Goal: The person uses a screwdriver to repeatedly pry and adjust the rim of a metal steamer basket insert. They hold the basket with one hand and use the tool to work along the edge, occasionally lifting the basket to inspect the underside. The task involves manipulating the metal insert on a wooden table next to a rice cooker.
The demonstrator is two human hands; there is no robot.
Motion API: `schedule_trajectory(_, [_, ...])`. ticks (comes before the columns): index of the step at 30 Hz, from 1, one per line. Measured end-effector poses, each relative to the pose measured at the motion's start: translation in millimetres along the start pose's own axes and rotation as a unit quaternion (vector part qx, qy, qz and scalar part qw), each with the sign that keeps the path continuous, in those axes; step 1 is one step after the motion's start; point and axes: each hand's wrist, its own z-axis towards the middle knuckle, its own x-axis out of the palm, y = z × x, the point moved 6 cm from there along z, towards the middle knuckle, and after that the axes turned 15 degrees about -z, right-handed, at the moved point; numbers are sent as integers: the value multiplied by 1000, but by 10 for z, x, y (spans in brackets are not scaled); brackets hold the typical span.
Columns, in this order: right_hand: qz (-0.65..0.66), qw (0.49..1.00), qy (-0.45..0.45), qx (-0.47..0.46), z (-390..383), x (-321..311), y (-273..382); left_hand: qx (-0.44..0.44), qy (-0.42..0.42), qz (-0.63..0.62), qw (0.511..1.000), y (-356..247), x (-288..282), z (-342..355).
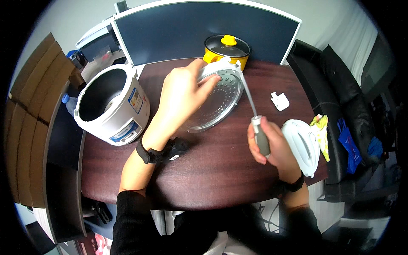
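Observation:
My left hand [180, 93] is closed on the white rim of a rice cooker lid [216, 102], tilting it up over the table. The lid's round metal inner plate, covered in small dimples, faces me. In my right hand [276, 146] is a screwdriver [261, 138], gripped by its grey handle. Its long thin shaft points up and away, with the end at the lid's upper right edge by a white hinge part; the exact contact is too small to tell. To the left stands the white rice cooker body [136, 108], lidless, its dark inside showing.
A yellow pot [244, 59] with a glass lid stands at the back, before a dark partition [204, 25]. Rightward lie a small white plastic piece [280, 101], a pale oval cover [301, 146] and a yellow-green cloth [321, 136]. A black sofa [314, 80] borders the table's right side.

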Motion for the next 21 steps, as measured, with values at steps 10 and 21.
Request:
schedule_trajectory(10, [-65,939,-318,-112,61,-931,-136,-45,-11,-110,993,96,80,-8])
schedule_trajectory(21, [-110,920,-342,-154,-56,-879,-5,-16,40,-191,981,-19,359,-132])
